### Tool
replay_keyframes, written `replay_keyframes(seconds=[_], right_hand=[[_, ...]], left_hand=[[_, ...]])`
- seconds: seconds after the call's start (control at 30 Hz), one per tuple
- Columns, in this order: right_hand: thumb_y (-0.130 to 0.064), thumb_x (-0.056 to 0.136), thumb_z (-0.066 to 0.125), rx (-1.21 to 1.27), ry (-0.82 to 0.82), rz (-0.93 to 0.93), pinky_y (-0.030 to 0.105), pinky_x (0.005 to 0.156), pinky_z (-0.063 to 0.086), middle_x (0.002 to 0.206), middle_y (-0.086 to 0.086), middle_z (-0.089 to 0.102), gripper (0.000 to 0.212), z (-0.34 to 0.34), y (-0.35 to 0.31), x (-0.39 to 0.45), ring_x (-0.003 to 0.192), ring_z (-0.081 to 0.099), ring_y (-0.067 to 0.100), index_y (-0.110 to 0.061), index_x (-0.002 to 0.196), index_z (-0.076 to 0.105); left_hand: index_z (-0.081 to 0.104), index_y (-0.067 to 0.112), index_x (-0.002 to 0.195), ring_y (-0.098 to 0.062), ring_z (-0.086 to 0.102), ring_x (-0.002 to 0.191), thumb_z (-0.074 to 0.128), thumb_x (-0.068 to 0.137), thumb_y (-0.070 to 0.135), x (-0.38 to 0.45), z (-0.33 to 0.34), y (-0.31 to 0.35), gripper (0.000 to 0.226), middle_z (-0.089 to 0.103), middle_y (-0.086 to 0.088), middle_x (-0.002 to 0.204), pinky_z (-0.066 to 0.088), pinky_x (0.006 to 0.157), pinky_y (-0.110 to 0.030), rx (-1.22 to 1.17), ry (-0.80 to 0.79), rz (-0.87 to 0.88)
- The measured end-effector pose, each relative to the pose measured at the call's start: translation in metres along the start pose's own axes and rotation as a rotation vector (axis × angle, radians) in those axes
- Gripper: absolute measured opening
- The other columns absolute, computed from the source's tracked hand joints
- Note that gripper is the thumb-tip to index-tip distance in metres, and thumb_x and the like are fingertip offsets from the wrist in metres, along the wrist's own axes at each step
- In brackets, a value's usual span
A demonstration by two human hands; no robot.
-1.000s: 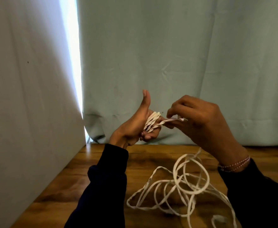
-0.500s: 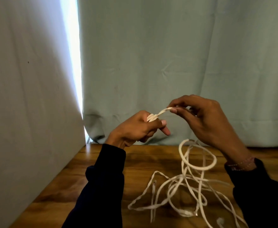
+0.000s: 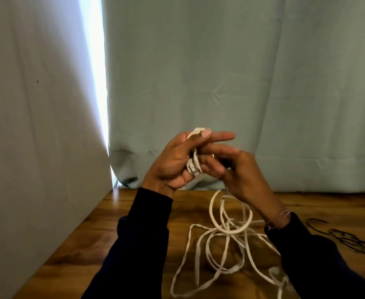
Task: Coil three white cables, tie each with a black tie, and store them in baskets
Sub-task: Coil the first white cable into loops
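1. Two hands raised over a wooden surface [image 3: 134, 240], in front of a pale green curtain [image 3: 242, 83].
2. Left hand [image 3: 173, 162] palm toward the camera, fingers curled round a small bundle of coiled white cable [image 3: 194, 167]; thumb pressed on the top of the coil, index finger stretched out to the right.
3. Right hand [image 3: 239, 175] just beside the left, touching the coil side; its fingers [image 3: 211, 167] are blurred (motion), loosely bent, and I cannot tell whether they pinch the cable.
4. Rest of the cable hangs down from the hands and lies in loose tangled loops on the surface, between the two dark sleeves.
5. Beaded bracelet [image 3: 278, 217] on the right wrist.
6. Black ties [image 3: 347, 239] lie on the surface at far right, apart from the cable.
7. White cloth panel [image 3: 37, 147] at left; bright gap between it and the curtain.
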State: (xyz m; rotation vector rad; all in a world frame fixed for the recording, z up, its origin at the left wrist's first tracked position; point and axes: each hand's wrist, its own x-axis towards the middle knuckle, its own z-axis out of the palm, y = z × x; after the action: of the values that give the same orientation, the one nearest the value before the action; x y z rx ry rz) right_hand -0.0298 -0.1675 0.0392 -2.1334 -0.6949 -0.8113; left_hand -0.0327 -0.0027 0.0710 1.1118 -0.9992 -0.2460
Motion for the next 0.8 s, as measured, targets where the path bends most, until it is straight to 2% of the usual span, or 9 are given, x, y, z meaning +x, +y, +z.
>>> replay_keyframes(seconds=[0.13,0.2,0.27,0.37,0.47,0.57,0.63,0.73,0.8], right_hand=[[-0.024,0.101,0.055,-0.065,-0.369,0.073,0.031,0.064,0.057,0.078,-0.002,0.068,0.02,0.013,-0.019,-0.009,0.063,0.065,0.005,-0.027,0.12,0.049],[-0.024,0.103,0.053,-0.014,-0.558,0.105,0.038,0.065,0.061,0.083,0.005,0.071,0.034,0.016,-0.027,-0.015,0.064,0.068,0.014,-0.027,0.133,0.039],[-0.026,0.102,0.054,0.034,-0.647,0.14,0.039,0.065,0.06,0.086,0.007,0.073,0.029,0.015,-0.033,-0.019,0.063,0.068,0.015,-0.022,0.13,0.046],[-0.027,0.099,0.059,-0.026,-0.589,0.079,0.028,0.07,0.058,0.082,0.001,0.074,0.019,0.006,-0.044,-0.019,0.067,0.068,0.006,-0.024,0.118,0.061],[-0.027,0.098,0.061,-0.12,-0.457,-0.05,0.017,0.059,0.049,0.072,-0.006,0.07,0.01,-0.008,-0.053,-0.017,0.065,0.064,0.004,-0.023,0.101,0.069],[-0.028,0.097,0.06,-0.164,-0.294,-0.114,0.019,0.054,0.044,0.069,-0.007,0.066,0.013,-0.019,-0.052,-0.017,0.064,0.059,0.008,-0.023,0.095,0.072],[-0.026,0.096,0.063,-0.134,-0.171,-0.158,0.017,0.051,0.042,0.068,-0.01,0.066,0.012,-0.025,-0.051,-0.016,0.061,0.058,0.008,-0.022,0.095,0.074],[-0.018,0.094,0.067,-0.028,-0.077,-0.214,0.014,0.052,0.044,0.089,-0.015,0.073,0.015,-0.032,-0.052,-0.015,0.061,0.062,0.006,-0.022,0.106,0.075],[-0.013,0.093,0.068,0.023,-0.084,-0.261,0.013,0.057,0.046,0.096,-0.013,0.073,0.022,-0.038,-0.053,-0.015,0.072,0.066,0.007,-0.02,0.114,0.07]], left_hand=[[0.044,-0.012,0.135,-0.038,0.064,0.119,0.035,0.104,0.016,0.006,-0.008,0.0,0.042,0.058,-0.027,0.136,0.063,0.077,-0.036,-0.138,0.08,0.126],[0.04,-0.012,0.137,-0.041,0.056,0.129,0.036,0.105,0.012,0.009,-0.017,-0.002,0.041,0.051,-0.03,0.142,0.059,0.085,-0.044,-0.16,0.17,0.208],[0.041,-0.01,0.137,-0.04,0.054,0.131,0.042,0.101,0.013,0.01,-0.028,-0.002,0.042,0.05,-0.029,0.143,0.057,0.088,-0.049,-0.149,0.264,0.263],[0.038,-0.008,0.142,-0.036,0.054,0.132,0.048,0.099,0.017,0.006,-0.041,0.0,0.051,0.051,-0.024,0.145,0.056,0.092,-0.052,-0.029,0.395,0.271],[0.029,-0.005,0.149,-0.034,0.055,0.131,0.047,0.103,0.019,0.004,-0.044,-0.002,0.055,0.05,-0.02,0.148,0.054,0.097,-0.051,0.112,0.472,0.235],[0.042,-0.006,0.134,-0.039,0.065,0.116,0.041,0.107,0.019,0.003,-0.039,-0.002,0.037,0.054,-0.019,0.144,0.056,0.095,-0.05,0.232,0.47,0.173],[0.049,0.0,0.111,-0.038,0.072,0.101,0.039,0.107,0.026,0.0,-0.029,0.0,0.028,0.065,-0.016,0.132,0.059,0.088,-0.046,0.316,0.409,0.12],[0.053,0.0,0.097,-0.028,0.073,0.072,0.043,0.096,0.046,-0.002,-0.018,0.0,0.047,0.077,-0.01,0.091,0.06,0.074,-0.039,0.525,0.389,0.04],[0.055,-0.013,0.097,-0.035,0.063,0.057,0.045,0.096,0.057,0.0,-0.017,-0.003,0.071,0.065,-0.03,0.075,0.054,0.058,-0.041,0.617,0.372,0.02]])
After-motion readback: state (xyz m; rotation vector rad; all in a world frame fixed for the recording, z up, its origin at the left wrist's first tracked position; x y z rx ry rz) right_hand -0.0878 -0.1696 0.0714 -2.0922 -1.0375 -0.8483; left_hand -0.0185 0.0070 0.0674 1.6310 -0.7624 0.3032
